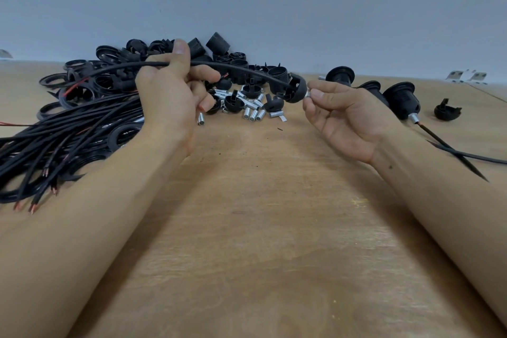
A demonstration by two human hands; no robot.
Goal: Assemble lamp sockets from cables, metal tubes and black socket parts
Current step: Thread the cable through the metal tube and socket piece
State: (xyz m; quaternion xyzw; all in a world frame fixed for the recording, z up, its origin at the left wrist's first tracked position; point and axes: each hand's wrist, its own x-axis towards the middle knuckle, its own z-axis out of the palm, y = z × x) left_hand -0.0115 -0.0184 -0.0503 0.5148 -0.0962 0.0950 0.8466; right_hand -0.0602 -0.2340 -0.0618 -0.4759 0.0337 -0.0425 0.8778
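Left hand (170, 90) grips cable (247, 68) | right hand (345, 121) pinches metal tube (307, 94) at socket cap (295, 89) | risk: cable may slip back out.

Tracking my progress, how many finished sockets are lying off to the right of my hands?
3, in a row: the farthest socket, the middle socket, and the nearest socket, its metal tube showing. More may hide in the pile.

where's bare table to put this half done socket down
Free: the wide wooden table between the forearms, in front of the metal tubes. Crowded: cables at left, black socket parts behind, finished sockets at right.
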